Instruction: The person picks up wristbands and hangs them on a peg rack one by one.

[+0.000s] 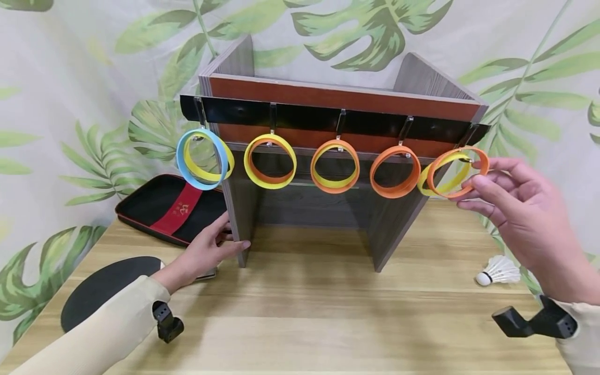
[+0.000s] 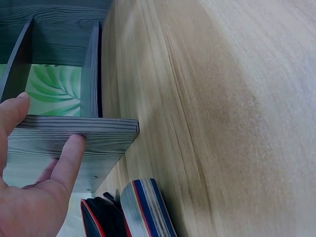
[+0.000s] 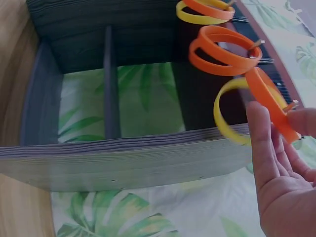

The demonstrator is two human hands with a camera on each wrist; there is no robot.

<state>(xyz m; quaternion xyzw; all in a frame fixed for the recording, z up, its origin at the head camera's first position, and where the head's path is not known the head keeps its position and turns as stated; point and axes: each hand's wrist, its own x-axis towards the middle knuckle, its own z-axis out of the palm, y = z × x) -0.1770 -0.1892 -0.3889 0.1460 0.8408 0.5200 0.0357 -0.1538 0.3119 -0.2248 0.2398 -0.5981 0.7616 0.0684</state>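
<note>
My right hand [image 1: 520, 203] pinches an orange ring [image 1: 483, 161] at the rightmost hook of a black hook strip [image 1: 304, 112]. Behind it on that hook hangs a yellow ring [image 1: 424, 182]; the right wrist view shows the orange ring [image 3: 271, 106] between thumb and fingers. My left hand [image 1: 211, 250] grips the front edge of the grey wooden shelf's left side panel [image 1: 234, 224], thumb inside, fingers outside. Along the strip hang more rings: a blue ring [image 1: 179, 161] before a yellow one, a yellow-fronted ring [image 1: 293, 161], and two orange-fronted rings [image 1: 315, 177], [image 1: 373, 179].
At the left lie an open black case [image 1: 140, 208] with a red band and a black table tennis bat [image 1: 108, 291]. A white shuttlecock [image 1: 499, 271] rests on the wooden table [image 1: 328, 323] at the right. Leaf-patterned cloth [image 1: 94, 62] hangs behind the shelf.
</note>
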